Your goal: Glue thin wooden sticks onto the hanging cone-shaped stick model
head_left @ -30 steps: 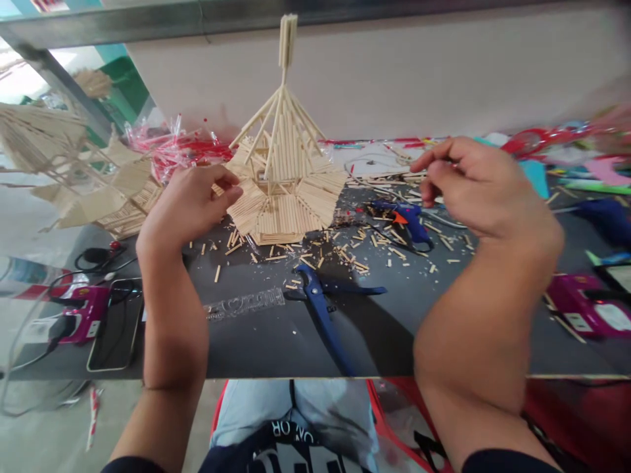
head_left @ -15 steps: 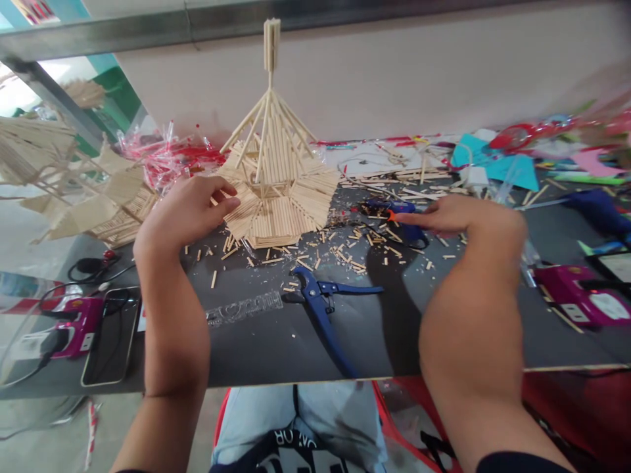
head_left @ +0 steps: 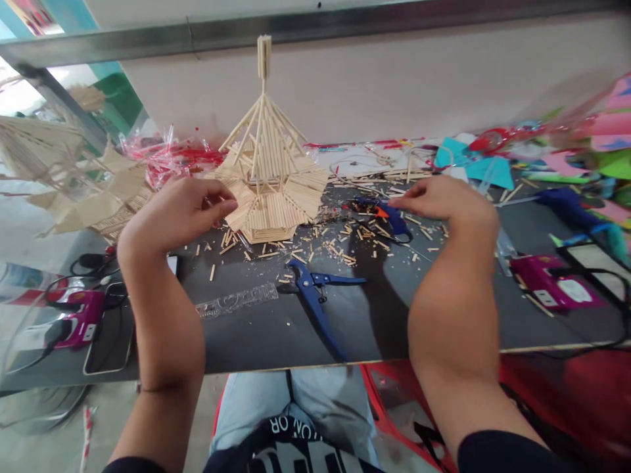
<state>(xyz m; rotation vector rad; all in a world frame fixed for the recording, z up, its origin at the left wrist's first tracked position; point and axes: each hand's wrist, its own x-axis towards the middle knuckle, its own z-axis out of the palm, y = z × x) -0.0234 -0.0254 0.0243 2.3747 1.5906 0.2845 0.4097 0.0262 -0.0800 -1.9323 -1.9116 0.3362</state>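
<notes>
A tower-shaped model of thin wooden sticks point(head_left: 269, 177) stands on the dark table point(head_left: 256, 335) against the wall. My left hand point(head_left: 177, 213) has its fingers curled on the model's left lower edge, thumb against the stick panel. My right hand point(head_left: 444, 197) reaches left with its fingertips pinched together just above a blue glue gun point(head_left: 389, 217) with an orange trigger. What the pinch holds, if anything, is hidden. Short cut stick pieces point(head_left: 340, 249) lie scattered between the model and the glue gun.
Blue cutting pliers point(head_left: 315, 295) and a clear ruler point(head_left: 236, 301) lie near the front edge. A phone point(head_left: 106, 341) and a pink device point(head_left: 79, 322) sit left; another pink device point(head_left: 557, 289) sits right. Other stick models point(head_left: 73, 190), red packets point(head_left: 167, 157) and coloured paper point(head_left: 483, 167) crowd the back.
My right hand came down from mid-air and moved left to the glue gun. My left hand stayed on the model's edge. The camera tilted slightly.
</notes>
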